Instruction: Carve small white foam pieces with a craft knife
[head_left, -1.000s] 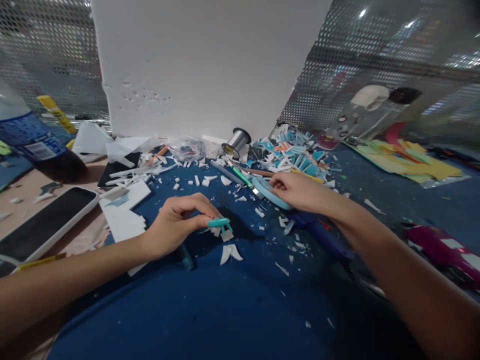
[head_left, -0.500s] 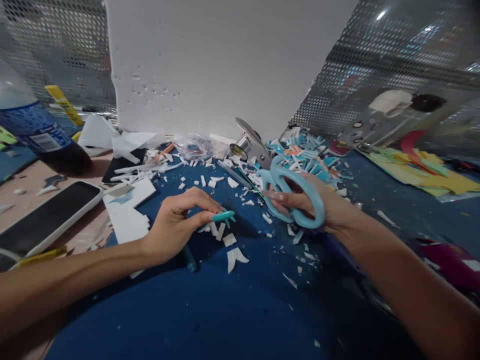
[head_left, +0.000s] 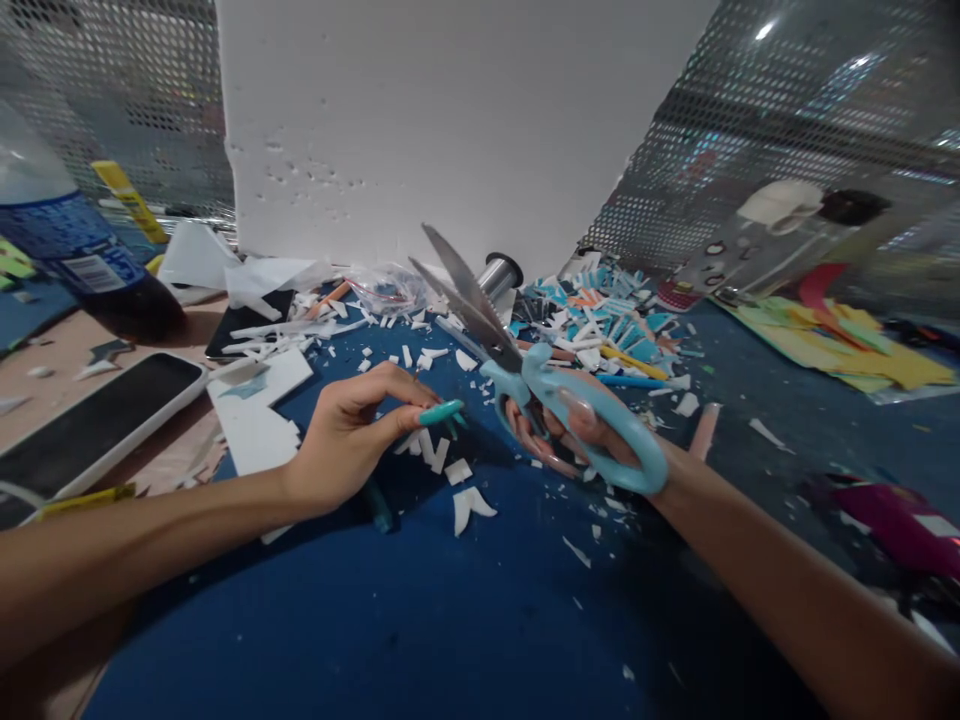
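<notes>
My left hand (head_left: 356,430) is closed in a pinch of thumb and fingers over the blue work surface. At its fingertips is a small glossy teal piece (head_left: 441,412) with thin prongs below; its exact kind is unclear. My right hand (head_left: 577,425) grips scissors (head_left: 600,400) by their light-blue handles, fingers through the loops. Their metal blades stand parted and point up, away from me and to the left. A gap separates the blades from the teal piece. White scraps (head_left: 471,508) lie on the surface between and below my hands.
Behind stands a white foam board (head_left: 450,130), with a metal spool (head_left: 499,275) in front. Blue and white strips (head_left: 615,310) are heaped at back right. Leftward are a phone (head_left: 97,430), a cola bottle (head_left: 82,250) and white cut sheet (head_left: 262,410). Coloured paper (head_left: 862,345) lies right.
My right hand has turned the scissors, and their blades now rise and spread apart where the spool was partly covered. My left hand has shifted only slightly, still pinching the teal piece.
</notes>
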